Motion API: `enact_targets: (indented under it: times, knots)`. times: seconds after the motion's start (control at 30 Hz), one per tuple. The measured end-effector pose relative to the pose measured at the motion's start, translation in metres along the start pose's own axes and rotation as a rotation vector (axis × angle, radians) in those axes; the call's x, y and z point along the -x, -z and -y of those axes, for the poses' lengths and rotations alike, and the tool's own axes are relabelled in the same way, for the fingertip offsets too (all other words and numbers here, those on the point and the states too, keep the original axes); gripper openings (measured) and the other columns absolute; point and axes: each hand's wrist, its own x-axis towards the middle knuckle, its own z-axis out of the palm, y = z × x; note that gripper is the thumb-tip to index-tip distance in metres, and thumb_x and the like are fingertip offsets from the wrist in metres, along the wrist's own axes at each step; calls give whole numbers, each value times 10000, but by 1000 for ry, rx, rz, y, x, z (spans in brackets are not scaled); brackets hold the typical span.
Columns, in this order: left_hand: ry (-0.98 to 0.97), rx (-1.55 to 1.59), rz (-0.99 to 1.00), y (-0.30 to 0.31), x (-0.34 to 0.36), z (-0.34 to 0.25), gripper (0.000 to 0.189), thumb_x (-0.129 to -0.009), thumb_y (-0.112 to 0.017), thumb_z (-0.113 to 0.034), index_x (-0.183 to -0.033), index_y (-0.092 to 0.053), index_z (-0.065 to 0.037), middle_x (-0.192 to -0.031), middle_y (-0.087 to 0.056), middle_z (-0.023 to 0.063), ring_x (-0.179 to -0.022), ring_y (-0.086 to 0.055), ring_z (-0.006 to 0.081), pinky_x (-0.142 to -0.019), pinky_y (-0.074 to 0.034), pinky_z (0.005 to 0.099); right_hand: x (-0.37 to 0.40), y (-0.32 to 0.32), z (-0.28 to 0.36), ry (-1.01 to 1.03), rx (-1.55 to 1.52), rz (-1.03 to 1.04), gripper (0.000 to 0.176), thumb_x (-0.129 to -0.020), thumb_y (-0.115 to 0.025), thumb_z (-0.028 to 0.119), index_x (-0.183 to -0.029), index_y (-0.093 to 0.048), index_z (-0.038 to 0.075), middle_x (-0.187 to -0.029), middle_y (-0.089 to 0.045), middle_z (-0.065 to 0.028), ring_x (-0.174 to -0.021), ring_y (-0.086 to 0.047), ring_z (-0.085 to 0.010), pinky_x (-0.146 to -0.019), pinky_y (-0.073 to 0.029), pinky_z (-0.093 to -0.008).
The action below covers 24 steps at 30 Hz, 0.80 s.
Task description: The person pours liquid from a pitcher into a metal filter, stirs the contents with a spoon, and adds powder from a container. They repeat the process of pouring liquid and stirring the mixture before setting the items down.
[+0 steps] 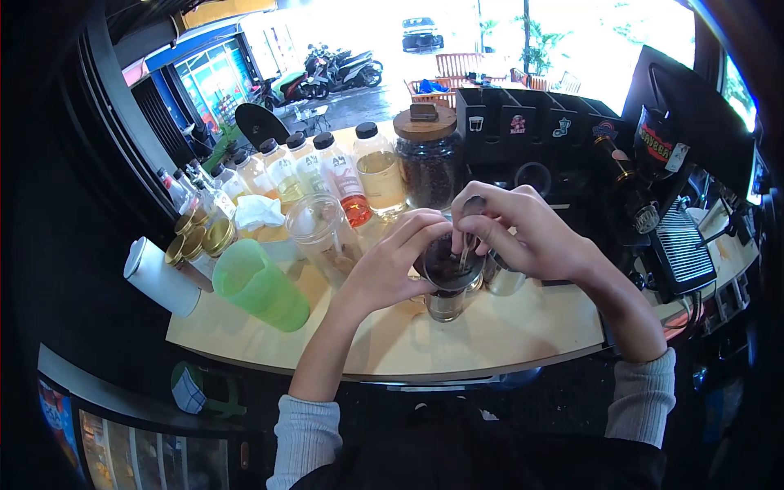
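A cone-shaped dripper [446, 274] with dark contents sits over a clear glass [445, 306] near the front of the counter. My left hand [394, 265] is closed around the dripper's left side, thumb in front and fingers behind. Above it, my right hand [516, 232] pinches a metal spoon [466, 250]; its rounded end points up and its thin handle reaches down into the dripper. Just behind the right hand's fingers, a shiny metal vessel [504, 279] is partly hidden. Left of my left hand stands a tall clear plastic cup [317, 220].
A green pitcher [260, 286] and a white canister [159, 276] stand at the left. Several bottles [339, 167] line the back, beside a wooden-lidded jar [426, 159] of dark beans. A black organizer [535, 135] and a coffee grinder [649, 159] are at the right.
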Motion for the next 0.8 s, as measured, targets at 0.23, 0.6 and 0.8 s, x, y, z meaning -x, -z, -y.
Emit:
enact_targets:
  times: [0.23, 0.6, 0.8]
  knots:
    - [-11, -10, 21, 1, 0, -1, 739, -563, -817, -119, -1232, -503, -103, -1224, -494, 75, -1182, -491, 291, -998, -440, 394, -1, 3, -7, -22, -70, -88, 138, -938, -498, 82, -1035, -519, -14, -729, -669, -108, -623, -649, -155, -595, -524, -279]
    - [-20, -6, -25, 4, 1, 2, 757, -554, -829, -127, -1240, -511, -85, -1232, -500, 83, -1201, -486, 283, -1013, -426, 394, 6, 8, -9, -131, -186, -203, 131, -978, -449, 119, -1008, -497, 1, -800, -677, -96, -695, -642, -102, -565, -547, -229]
    - [-10, -14, -17, 4, 1, 1, 775, -542, -837, -137, -1247, -519, -83, -1234, -510, 90, -1203, -493, 282, -1025, -417, 396, 13, 6, -7, -166, -273, -229, 125, -987, -447, 128, -1002, -485, 10, -807, -662, -94, -754, -652, -111, -583, -560, -234]
